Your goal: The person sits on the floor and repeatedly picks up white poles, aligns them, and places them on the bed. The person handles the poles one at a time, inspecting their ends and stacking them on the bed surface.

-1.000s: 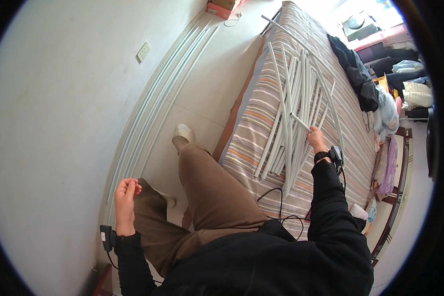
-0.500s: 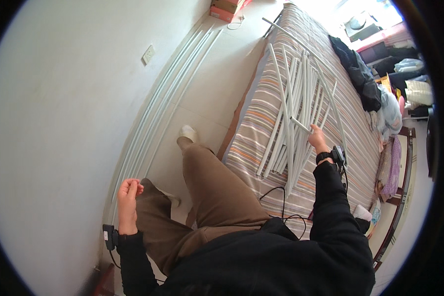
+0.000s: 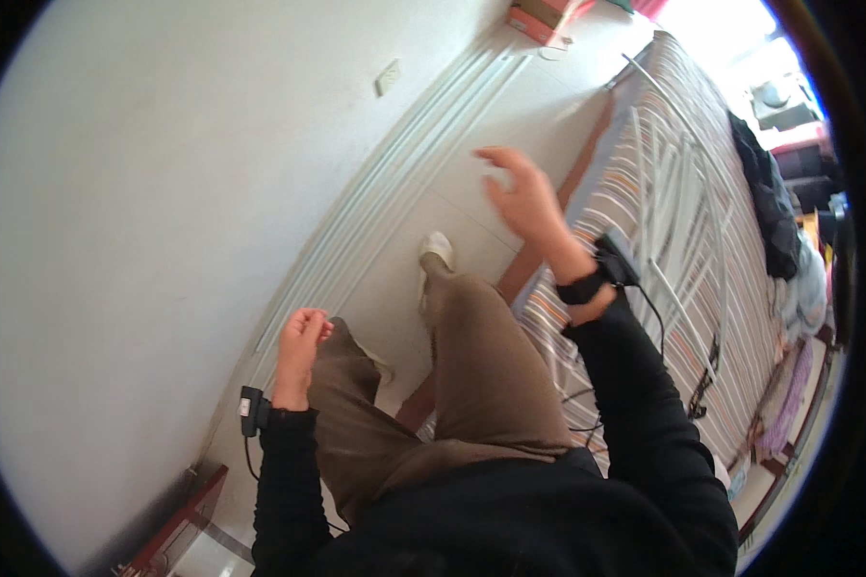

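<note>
My right hand (image 3: 529, 202) is in the air over the floor beside the bed, blurred a little, with its fingers apart and nothing in it. White tubes (image 3: 678, 183) lie in a heap on the striped bedspread (image 3: 741, 288), to the right of that hand. My left hand (image 3: 301, 351) hovers near the wall above my knee, fingers curled against the thumb. Whether anything small is inside its grip is hidden. Long pale tubes (image 3: 404, 144) lie on the floor along the foot of the wall, farther ahead of my left hand.
A red box (image 3: 539, 24) stands on the floor at the far end. Dark clothing (image 3: 775, 212) lies along the bed's far right side. A wall socket (image 3: 388, 78) is above the floor tubes. Reddish wooden furniture (image 3: 178, 519) stands at the lower left.
My right hand has left the tube it held on the bed and swung left over the floor, fingers spread. My view has shifted left; my left hand stays curled.
</note>
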The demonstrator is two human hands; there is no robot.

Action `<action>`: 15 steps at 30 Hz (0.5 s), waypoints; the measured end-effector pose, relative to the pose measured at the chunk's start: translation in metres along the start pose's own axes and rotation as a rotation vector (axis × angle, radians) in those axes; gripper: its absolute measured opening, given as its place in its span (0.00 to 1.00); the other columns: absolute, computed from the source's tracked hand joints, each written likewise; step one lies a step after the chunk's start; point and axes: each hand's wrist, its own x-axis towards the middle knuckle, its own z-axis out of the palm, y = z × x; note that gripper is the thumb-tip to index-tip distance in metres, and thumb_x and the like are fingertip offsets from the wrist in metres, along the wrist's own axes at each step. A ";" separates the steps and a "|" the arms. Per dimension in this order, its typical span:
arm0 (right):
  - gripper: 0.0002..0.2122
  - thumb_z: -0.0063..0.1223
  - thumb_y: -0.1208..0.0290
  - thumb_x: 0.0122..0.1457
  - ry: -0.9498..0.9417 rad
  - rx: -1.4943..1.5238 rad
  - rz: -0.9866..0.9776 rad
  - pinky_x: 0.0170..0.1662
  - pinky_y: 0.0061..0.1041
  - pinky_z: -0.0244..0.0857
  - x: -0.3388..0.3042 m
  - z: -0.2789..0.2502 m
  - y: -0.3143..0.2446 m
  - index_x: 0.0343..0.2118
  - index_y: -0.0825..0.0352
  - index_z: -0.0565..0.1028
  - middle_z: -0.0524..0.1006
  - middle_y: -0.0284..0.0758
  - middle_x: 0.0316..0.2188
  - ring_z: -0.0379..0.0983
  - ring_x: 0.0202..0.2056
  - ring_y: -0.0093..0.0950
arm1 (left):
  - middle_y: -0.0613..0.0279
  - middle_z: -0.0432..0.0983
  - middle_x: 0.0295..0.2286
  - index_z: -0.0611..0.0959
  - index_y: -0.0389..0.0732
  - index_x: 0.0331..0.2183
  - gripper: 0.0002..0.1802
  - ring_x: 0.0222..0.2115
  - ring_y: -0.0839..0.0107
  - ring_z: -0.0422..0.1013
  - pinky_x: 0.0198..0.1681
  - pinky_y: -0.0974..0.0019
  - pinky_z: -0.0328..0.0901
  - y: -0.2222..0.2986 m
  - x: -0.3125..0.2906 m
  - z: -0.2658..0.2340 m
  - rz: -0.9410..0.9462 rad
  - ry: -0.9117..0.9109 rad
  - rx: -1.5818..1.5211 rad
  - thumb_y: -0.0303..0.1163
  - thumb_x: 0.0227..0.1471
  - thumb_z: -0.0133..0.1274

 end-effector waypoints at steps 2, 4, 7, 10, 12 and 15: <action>0.17 0.49 0.77 0.53 -0.181 0.135 0.043 0.51 0.32 0.65 0.024 0.079 -0.027 0.48 0.66 0.74 0.76 0.42 0.46 0.72 0.47 0.35 | 0.65 0.76 0.27 0.78 0.37 0.34 0.11 0.28 0.77 0.70 0.34 0.72 0.65 -0.010 0.008 -0.012 -0.001 0.029 0.095 0.35 0.59 0.48; 0.15 0.50 0.71 0.53 -0.359 0.233 0.071 0.47 0.36 0.68 0.044 0.155 -0.028 0.44 0.66 0.76 0.77 0.47 0.42 0.73 0.44 0.44 | 0.61 0.77 0.27 0.78 0.35 0.34 0.12 0.28 0.75 0.71 0.34 0.69 0.65 -0.024 0.009 -0.028 0.018 0.071 0.257 0.35 0.58 0.50; 0.15 0.47 0.69 0.53 -0.557 0.148 0.345 0.47 0.38 0.67 0.054 0.255 0.019 0.43 0.66 0.77 0.77 0.47 0.41 0.72 0.44 0.46 | 0.54 0.76 0.28 0.78 0.34 0.35 0.11 0.30 0.60 0.72 0.36 0.60 0.65 -0.050 0.003 -0.056 0.065 0.195 0.729 0.33 0.55 0.52; 0.16 0.45 0.71 0.53 -0.617 0.047 0.567 0.48 0.38 0.67 0.044 0.333 0.097 0.45 0.66 0.76 0.77 0.47 0.41 0.71 0.46 0.46 | 0.50 0.75 0.30 0.77 0.34 0.35 0.10 0.34 0.50 0.70 0.40 0.54 0.64 -0.074 -0.006 -0.075 0.068 0.238 0.931 0.30 0.52 0.52; 0.17 0.44 0.72 0.53 -0.608 -0.042 0.758 0.49 0.38 0.67 0.033 0.374 0.148 0.46 0.66 0.75 0.77 0.48 0.42 0.71 0.47 0.45 | 0.52 0.74 0.31 0.78 0.36 0.35 0.09 0.35 0.52 0.69 0.42 0.54 0.62 -0.086 -0.010 -0.075 -0.034 0.241 0.983 0.29 0.51 0.53; 0.19 0.43 0.75 0.53 -0.647 -0.095 0.790 0.51 0.38 0.66 0.017 0.422 0.219 0.50 0.64 0.73 0.74 0.49 0.46 0.70 0.49 0.46 | 0.54 0.74 0.32 0.78 0.37 0.34 0.08 0.36 0.53 0.69 0.43 0.55 0.61 -0.096 -0.009 -0.071 0.002 0.304 0.977 0.27 0.49 0.54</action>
